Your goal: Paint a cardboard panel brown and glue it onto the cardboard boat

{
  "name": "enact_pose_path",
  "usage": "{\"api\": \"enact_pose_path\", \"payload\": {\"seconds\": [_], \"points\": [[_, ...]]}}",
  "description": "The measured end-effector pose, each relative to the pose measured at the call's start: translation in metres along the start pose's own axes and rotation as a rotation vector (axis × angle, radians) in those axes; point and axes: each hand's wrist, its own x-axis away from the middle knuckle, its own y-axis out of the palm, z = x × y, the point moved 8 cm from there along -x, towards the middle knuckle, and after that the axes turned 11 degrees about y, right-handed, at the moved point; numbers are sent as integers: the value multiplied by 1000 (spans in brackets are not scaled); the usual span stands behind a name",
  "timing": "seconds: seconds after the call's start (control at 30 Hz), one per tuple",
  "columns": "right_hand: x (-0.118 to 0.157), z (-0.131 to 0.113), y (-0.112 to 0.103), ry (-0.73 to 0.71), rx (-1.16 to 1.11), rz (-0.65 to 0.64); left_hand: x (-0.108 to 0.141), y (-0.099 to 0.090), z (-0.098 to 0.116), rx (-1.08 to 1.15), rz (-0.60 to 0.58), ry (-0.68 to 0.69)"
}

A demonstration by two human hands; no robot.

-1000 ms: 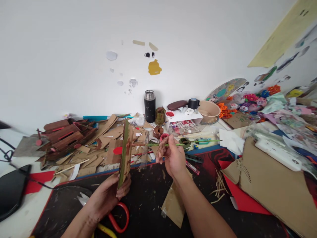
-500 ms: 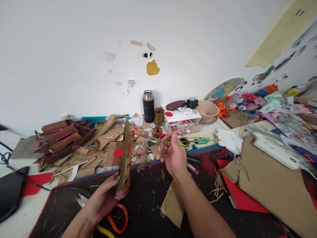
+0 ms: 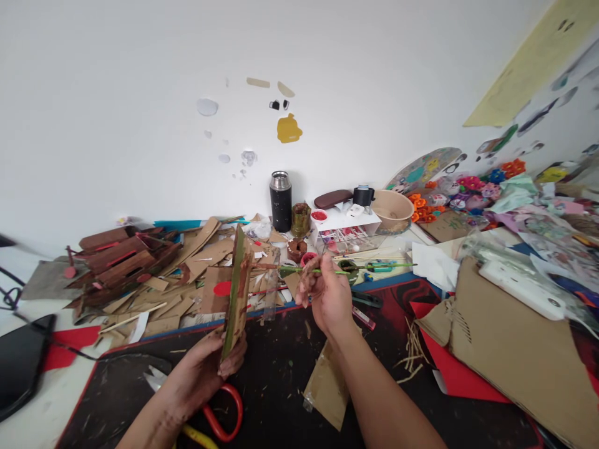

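Note:
My left hand (image 3: 210,362) grips the lower end of a long cardboard piece (image 3: 238,293), held upright, with green paint on one side and brown on the other. My right hand (image 3: 327,287) is closed around a thin green-handled brush (image 3: 384,266) lying nearly level. Its brown tip end reaches left to the cardboard's brown-painted side. Red-handled scissors (image 3: 229,411) lie beside my left forearm. A flat piece of brown card (image 3: 327,386) rests on the dark mat below my right wrist.
A black flask (image 3: 281,202) stands near the wall beside paint pots (image 3: 297,249). Cardboard scraps (image 3: 187,268) and a brown model (image 3: 121,255) lie at left. A beige bowl (image 3: 393,209), paper flowers (image 3: 421,206) and a large cardboard sheet (image 3: 515,355) occupy the right.
The brush has shifted slightly; its left end sits a little lower and closer against the cardboard. My left hand and the cardboard piece have barely moved.

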Motion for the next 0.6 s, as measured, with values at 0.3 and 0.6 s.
{"api": "enact_pose_path", "payload": {"seconds": [0.3,0.6], "points": [[0,-3,-2,-28,-9,2,0,4,1,-12,-26,8],[1,-4,-3,-16,-33,16,0,5,1,-42,-31,5]]}}
